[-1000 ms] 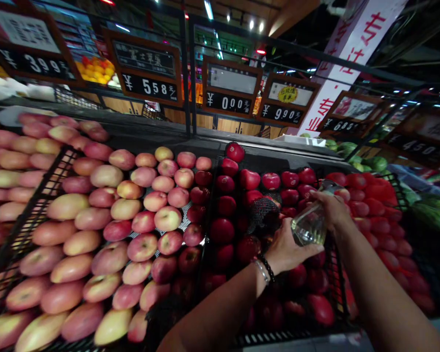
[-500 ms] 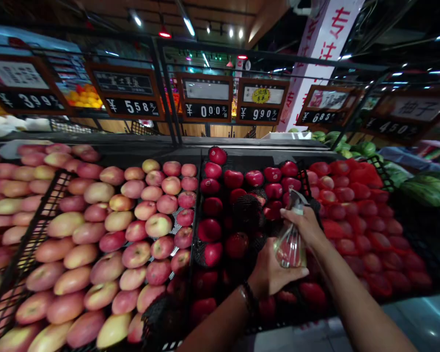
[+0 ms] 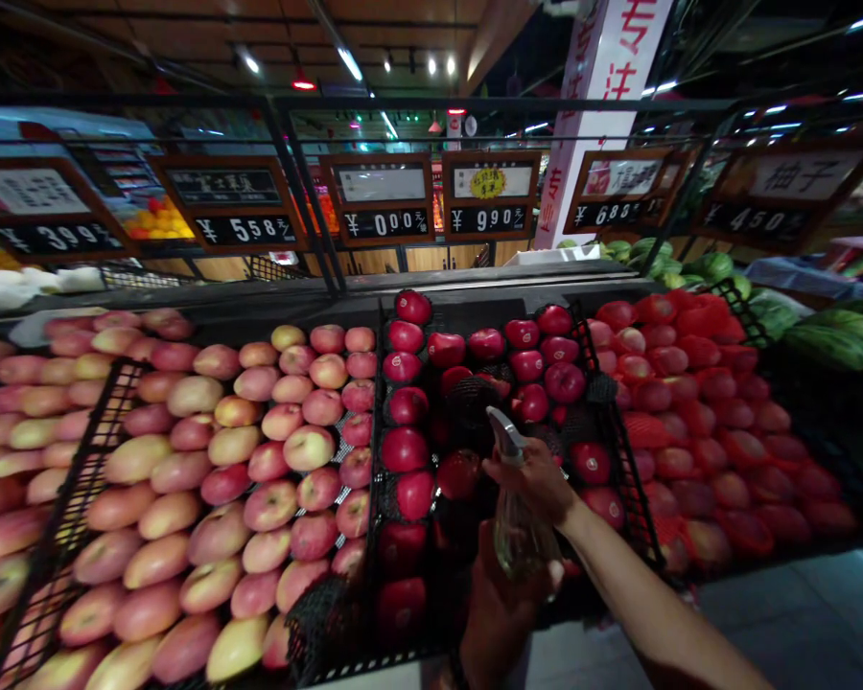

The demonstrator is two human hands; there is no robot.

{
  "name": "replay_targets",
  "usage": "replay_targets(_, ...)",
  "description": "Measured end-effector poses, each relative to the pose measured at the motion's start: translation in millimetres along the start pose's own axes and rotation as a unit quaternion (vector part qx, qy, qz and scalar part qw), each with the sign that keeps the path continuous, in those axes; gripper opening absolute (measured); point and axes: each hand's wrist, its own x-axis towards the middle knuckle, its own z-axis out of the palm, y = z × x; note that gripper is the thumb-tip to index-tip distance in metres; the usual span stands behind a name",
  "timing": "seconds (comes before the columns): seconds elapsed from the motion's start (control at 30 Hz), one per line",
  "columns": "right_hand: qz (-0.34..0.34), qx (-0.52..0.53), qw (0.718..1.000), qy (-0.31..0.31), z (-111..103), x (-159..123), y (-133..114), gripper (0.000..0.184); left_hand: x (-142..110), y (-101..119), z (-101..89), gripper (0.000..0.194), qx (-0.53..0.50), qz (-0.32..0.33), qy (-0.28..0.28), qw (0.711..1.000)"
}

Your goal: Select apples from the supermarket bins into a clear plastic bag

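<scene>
A clear spray bottle (image 3: 515, 522) with a pale nozzle stands upright in front of the dark red apples (image 3: 431, 402). My right hand (image 3: 539, 479) is closed around its neck and trigger. My left hand (image 3: 500, 599) is wrapped round the bottle's base from below, low in the view and in shadow. Both hands hover over the near part of the middle crate (image 3: 618, 450) of red apples.
Pink-yellow apples (image 3: 208, 470) fill the crates at left. Bright red apples (image 3: 697, 412) lie at right, with watermelons (image 3: 827, 340) beyond. Price signs (image 3: 384, 196) hang on a black frame above. Grey floor (image 3: 812, 613) shows at lower right.
Both hands with the bottle have come left and down toward me. The bottle has turned more upright. The view has shifted right, so the stand sits further left.
</scene>
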Motion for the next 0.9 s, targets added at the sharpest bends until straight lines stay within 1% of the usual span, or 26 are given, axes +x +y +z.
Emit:
replay_targets(0.07, 0.042, 0.020, 0.997, 0.062, -14.3, -4.8, 13.5, 0.037, 5.1, 7.3, 7.2, 0.069, 0.022, -0.014, -0.001, 1.000)
replay_targets(0.13, 0.069, 0.038, 0.992, 0.102, -32.2, -10.9, 22.3, 0.037, 11.8, 15.9, 16.1, 0.065, 0.023, -0.007, -0.023, 0.999)
replay_targets(0.27, 0.077, 0.066, 0.978, 0.182, -71.7, -25.3, 29.5, 0.037, 20.6, 27.6, 41.1, 0.067, 0.022, 0.023, -0.071, 0.997)
replay_targets(0.33, 0.077, 0.078, 0.970, 0.217, -89.5, -34.2, 33.2, 0.037, 21.4, 29.4, 54.9, 0.070, 0.025, 0.033, -0.097, 0.994)
replay_targets(0.4, 0.086, 0.088, 0.963, 0.240, -103.5, -45.5, 38.6, 0.034, 20.4, 28.3, 66.6, 0.075, 0.036, 0.036, -0.108, 0.993)
replay_targets(0.5, 0.099, 0.065, 0.959, 0.257, -114.7, -67.0, 48.4, 0.032, 16.3, 20.2, 76.6, 0.081, 0.037, 0.019, -0.129, 0.991)
replay_targets(0.53, 0.107, 0.051, 0.961, 0.251, -115.9, -74.5, 51.8, 0.033, 14.6, 15.7, 78.0, 0.083, 0.033, 0.010, -0.141, 0.989)
replay_targets(0.6, 0.123, 0.022, 0.967, 0.221, -114.5, -88.0, 58.6, 0.035, 10.7, 4.1, 79.0, 0.086, 0.036, -0.010, -0.160, 0.986)
replay_targets(0.7, 0.123, -0.001, 0.979, 0.162, -103.6, -103.3, 67.1, 0.036, 3.2, -20.0, 77.6, 0.090, 0.027, -0.037, -0.173, 0.984)
replay_targets(0.8, 0.098, -0.008, 0.990, 0.102, -81.1, -115.6, 71.7, 0.032, -9.5, -52.5, 71.5, 0.097, -0.031, -0.068, -0.191, 0.979)
replay_targets(0.87, 0.064, -0.040, 0.996, 0.053, -61.1, -124.5, 73.1, 0.024, -21.7, -77.2, 62.8, 0.102, -0.035, -0.106, -0.178, 0.978)
replay_targets(0.9, 0.040, -0.063, 0.997, 0.029, -50.7, -129.2, 73.9, 0.022, -28.4, -89.3, 57.3, 0.104, -0.027, -0.115, -0.161, 0.980)
